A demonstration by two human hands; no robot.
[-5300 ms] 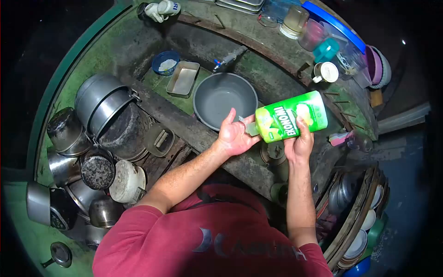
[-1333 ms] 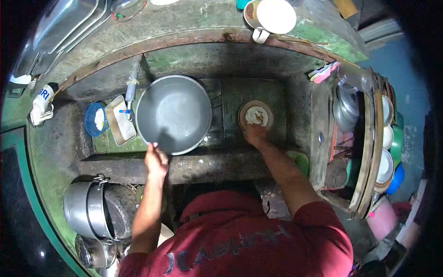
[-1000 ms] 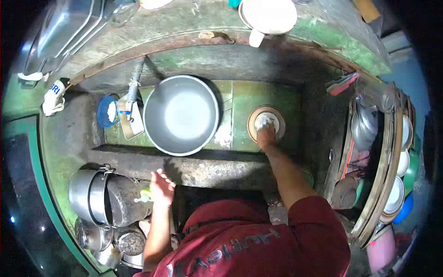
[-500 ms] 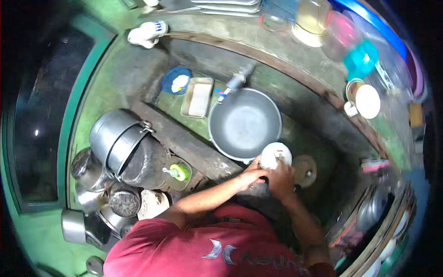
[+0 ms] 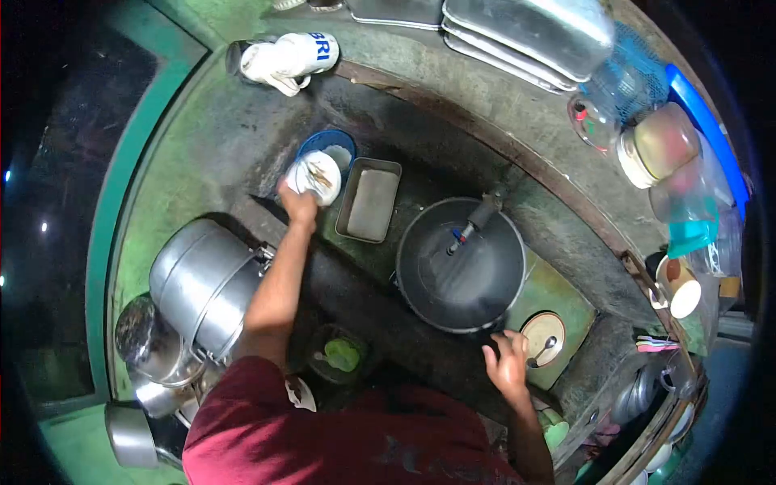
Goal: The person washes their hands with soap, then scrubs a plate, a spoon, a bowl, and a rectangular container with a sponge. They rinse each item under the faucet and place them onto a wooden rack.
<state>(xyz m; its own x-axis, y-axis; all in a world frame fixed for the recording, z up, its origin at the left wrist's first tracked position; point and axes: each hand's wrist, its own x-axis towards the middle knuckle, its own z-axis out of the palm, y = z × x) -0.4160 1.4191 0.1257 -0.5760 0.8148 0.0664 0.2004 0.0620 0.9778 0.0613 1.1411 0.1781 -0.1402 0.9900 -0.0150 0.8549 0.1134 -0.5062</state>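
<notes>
My left hand (image 5: 300, 207) is closed on the near edge of a small white plate (image 5: 323, 187) with brownish marks. It holds the plate over the left end of the wash area, overlapping a blue bowl (image 5: 305, 148) with white contents. A rectangular metal tin (image 5: 351, 218) lies just right of the plate. My right hand (image 5: 508, 365) is empty, its fingers apart and slightly bent. It hovers at the near right of a large grey basin (image 5: 402, 283), close beside a cream plate (image 5: 533, 331) with a spoon (image 5: 546, 349) on it.
A tap (image 5: 480, 217) reaches over the basin. Large metal pots (image 5: 194, 275) crowd the left side. Stacked trays (image 5: 525, 36), clear jars (image 5: 663, 145) and a white mug (image 5: 291, 61) line the ledge above. A green item (image 5: 343, 356) sits on the near ledge.
My left hand has carried the white plate leftward from the basin's near edge to the blue bowl. My right hand has let go of it and stayed on the right. The view has shifted.
</notes>
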